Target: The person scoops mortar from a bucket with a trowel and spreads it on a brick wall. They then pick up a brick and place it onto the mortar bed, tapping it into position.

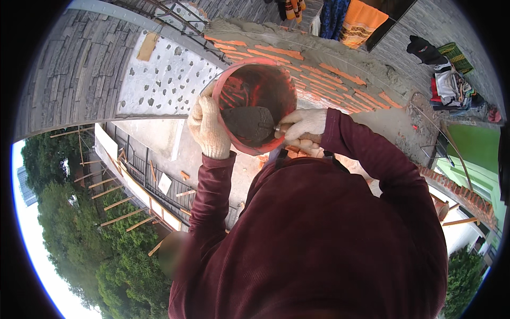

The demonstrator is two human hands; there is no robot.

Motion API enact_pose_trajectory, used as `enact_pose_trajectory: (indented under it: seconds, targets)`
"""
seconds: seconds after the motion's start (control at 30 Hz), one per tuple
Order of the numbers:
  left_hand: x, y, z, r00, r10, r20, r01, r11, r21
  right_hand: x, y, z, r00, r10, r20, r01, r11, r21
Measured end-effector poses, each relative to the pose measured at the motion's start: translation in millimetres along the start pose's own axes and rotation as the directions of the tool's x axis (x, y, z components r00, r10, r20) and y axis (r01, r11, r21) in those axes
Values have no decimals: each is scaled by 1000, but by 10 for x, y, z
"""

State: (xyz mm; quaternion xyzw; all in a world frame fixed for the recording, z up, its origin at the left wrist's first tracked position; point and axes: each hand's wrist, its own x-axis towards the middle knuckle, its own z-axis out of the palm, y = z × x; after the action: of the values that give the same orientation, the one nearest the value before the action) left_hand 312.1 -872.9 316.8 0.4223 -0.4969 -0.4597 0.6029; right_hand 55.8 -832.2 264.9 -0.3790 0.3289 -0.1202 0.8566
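Note:
In front of my chest is a red bucket (257, 66), its mouth tipped up toward me and its inside streaked with dark grey mortar. My left hand (209, 125), in a cream knitted glove, grips the bucket at its left side. A pointing trowel (247, 123) lies partly inside the mouth, its blade coated grey. My right hand (306, 124), gloved alike, is closed round the trowel's handle near the bucket's lower right rim. How much mortar sits under the blade is hidden.
Beyond the bucket runs an orange brick wall (324, 74) with mortar along its top. White panel (164, 80) with grey dabs stands at left. Folded clothes (454, 87) and an orange towel (363, 22) are at far right. Trees and a drop with wooden battens (122, 218) lie lower left.

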Motion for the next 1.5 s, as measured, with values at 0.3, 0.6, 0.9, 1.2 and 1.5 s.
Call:
enact_pose_trajectory:
  seconds: [0.3, 0.6, 0.9, 1.2, 1.5]
  targets:
    - [137, -735, -306, 918, -284, -277, 261, 958, -118, -324, 88, -448, 986, -154, -55, 163, 962, 220]
    - [200, -1269, -757, 896, -383, -224, 353, 921, -161, -966, -1135, -1019, 777, -180, -603, 37, 970, -242]
    - [179, -1449, -1228, 843, -475, -252, 453, 880, -145, -375, -1139, -1120, 545, -634, -548, -553, 220, -804]
    - [269, -2060, -1391, 782, -603, -159, 578, 796, -179, -456, -1601, -1298, 709, 122, -695, -316, 936, -158]
    - [364, -2340, -1202, 540, -842, 1, 840, 539, 62, -1506, -1116, -149, 580, -1, -815, 49, 998, 33]
